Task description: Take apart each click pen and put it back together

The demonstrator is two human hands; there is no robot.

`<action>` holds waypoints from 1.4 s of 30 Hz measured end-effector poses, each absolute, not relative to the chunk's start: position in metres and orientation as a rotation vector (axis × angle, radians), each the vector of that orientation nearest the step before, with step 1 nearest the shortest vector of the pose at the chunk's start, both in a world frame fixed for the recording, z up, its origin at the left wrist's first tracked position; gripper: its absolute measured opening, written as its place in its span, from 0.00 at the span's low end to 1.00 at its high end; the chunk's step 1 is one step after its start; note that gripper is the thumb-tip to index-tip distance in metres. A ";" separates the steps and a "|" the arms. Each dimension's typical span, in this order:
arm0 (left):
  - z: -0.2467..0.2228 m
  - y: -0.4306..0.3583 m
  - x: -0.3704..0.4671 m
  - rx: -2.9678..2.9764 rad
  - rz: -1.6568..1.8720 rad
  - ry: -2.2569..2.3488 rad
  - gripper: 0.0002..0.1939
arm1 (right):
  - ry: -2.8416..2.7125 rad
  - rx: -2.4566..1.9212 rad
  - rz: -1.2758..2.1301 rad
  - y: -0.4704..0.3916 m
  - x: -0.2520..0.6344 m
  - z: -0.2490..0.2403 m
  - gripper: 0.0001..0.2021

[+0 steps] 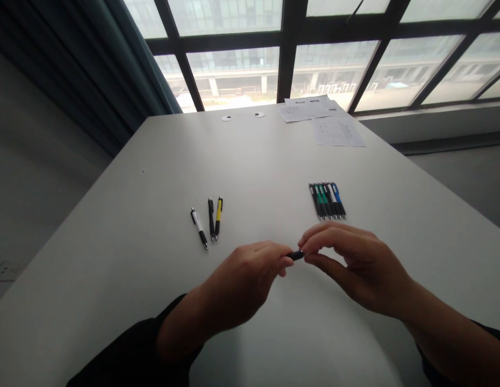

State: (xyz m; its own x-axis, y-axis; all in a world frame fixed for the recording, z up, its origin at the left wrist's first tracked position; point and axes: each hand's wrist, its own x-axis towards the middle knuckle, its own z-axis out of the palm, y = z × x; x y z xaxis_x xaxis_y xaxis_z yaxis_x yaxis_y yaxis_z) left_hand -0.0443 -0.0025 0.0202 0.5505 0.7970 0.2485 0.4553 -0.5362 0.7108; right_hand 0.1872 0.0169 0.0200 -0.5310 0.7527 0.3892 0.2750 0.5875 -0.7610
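Note:
My left hand (250,279) is closed around a pen (296,255), and only a short dark section of it shows. At that exposed end, the thumb and fingertips of my right hand (358,263) pinch together; whether they grip the pen's tip or a small part is too small to make out. Beyond my left hand lie three loose pens: a white and black pen (199,228), a black pen (211,219) and a yellow and black pen (218,217). A tight row of several pens (327,201), with green, white and blue barrels, lies just past my right hand.
The white table (254,166) reaches to the window. Paper sheets (338,131) lie at its far right edge, and two white ovals with dark spots (227,118) at its far edge. A dark curtain (125,70) hangs at the left.

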 end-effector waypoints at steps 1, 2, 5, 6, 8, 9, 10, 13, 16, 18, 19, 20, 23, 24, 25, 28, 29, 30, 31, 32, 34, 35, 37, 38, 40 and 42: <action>0.020 -0.003 -0.044 2.191 0.769 1.005 0.12 | -2.065 -0.828 0.846 0.017 0.187 0.020 0.08; 0.020 -0.003 -0.044 2.183 0.770 1.009 0.13 | -2.055 -0.867 0.851 0.017 0.187 0.020 0.08; 0.021 -0.003 -0.044 2.161 0.735 1.039 0.14 | -2.072 -0.944 0.850 0.017 0.187 0.021 0.02; 0.022 -0.003 -0.044 2.155 0.725 1.048 0.15 | -2.083 -0.910 0.855 0.017 0.187 0.021 0.02; 0.023 -0.004 -0.043 2.141 0.716 1.057 0.14 | -2.063 -0.825 0.874 0.017 0.187 0.022 0.03; 0.024 -0.004 -0.043 2.133 0.719 1.056 0.14 | -2.041 -0.812 0.884 0.017 0.187 0.022 0.05; 0.025 -0.004 -0.043 2.124 0.720 1.054 0.14 | -2.028 -0.827 0.890 0.017 0.187 0.022 0.07; 0.026 -0.005 -0.042 2.096 0.689 1.056 0.14 | -2.044 -0.918 0.886 0.017 0.186 0.021 0.04; 0.025 -0.004 -0.042 2.093 0.657 1.049 0.12 | -2.068 -0.827 0.921 0.017 0.185 0.020 0.02; 0.023 -0.004 -0.042 2.109 0.671 1.022 0.11 | -2.042 -0.773 0.963 0.017 0.186 0.019 0.06; 0.023 -0.004 -0.042 2.117 0.681 1.010 0.11 | -2.034 -0.779 0.974 0.016 0.186 0.020 0.08; 0.022 -0.004 -0.042 2.124 0.687 1.005 0.11 | -2.031 -0.802 0.971 0.016 0.186 0.020 0.09; 0.022 -0.003 -0.042 2.133 0.663 1.036 0.11 | -2.062 -0.836 0.922 0.016 0.186 0.022 0.05; 0.021 -0.003 -0.042 2.130 0.648 1.049 0.11 | -2.074 -0.812 0.903 0.016 0.185 0.022 0.04; 0.021 -0.004 -0.042 2.122 0.636 1.055 0.11 | -2.083 -0.777 0.894 0.016 0.185 0.023 0.04; 0.022 -0.004 -0.042 2.081 0.624 1.045 0.12 | -2.083 -0.695 0.872 0.018 0.186 0.023 0.08; 0.023 -0.005 -0.043 2.069 0.616 1.041 0.12 | -2.082 -0.679 0.859 0.018 0.187 0.023 0.08; 0.023 -0.005 -0.043 2.062 0.607 1.039 0.13 | -2.079 -0.670 0.840 0.018 0.188 0.023 0.09; 0.024 -0.005 -0.044 2.058 0.591 1.045 0.13 | -2.075 -0.669 0.817 0.018 0.189 0.023 0.10; 0.024 -0.006 -0.044 2.057 0.576 1.054 0.12 | -2.072 -0.674 0.794 0.018 0.191 0.024 0.10; 0.025 -0.006 -0.045 2.050 0.554 1.084 0.12 | -2.058 -0.715 0.753 0.018 0.194 0.025 0.09; 0.024 -0.006 -0.045 2.048 0.556 1.100 0.11 | -2.047 -0.755 0.738 0.018 0.196 0.026 0.08; 0.024 -0.006 -0.045 2.048 0.570 1.125 0.10 | -2.031 -0.828 0.722 0.020 0.200 0.028 0.11; 0.024 -0.006 -0.044 2.051 0.577 1.130 0.09 | -2.031 -0.849 0.718 0.021 0.201 0.028 0.11; 0.024 -0.005 -0.044 2.056 0.591 1.137 0.08 | -2.043 -0.867 0.718 0.023 0.204 0.029 0.11; 0.023 -0.004 -0.044 2.051 0.592 1.143 0.07 | -2.047 -0.866 0.725 0.025 0.206 0.030 0.10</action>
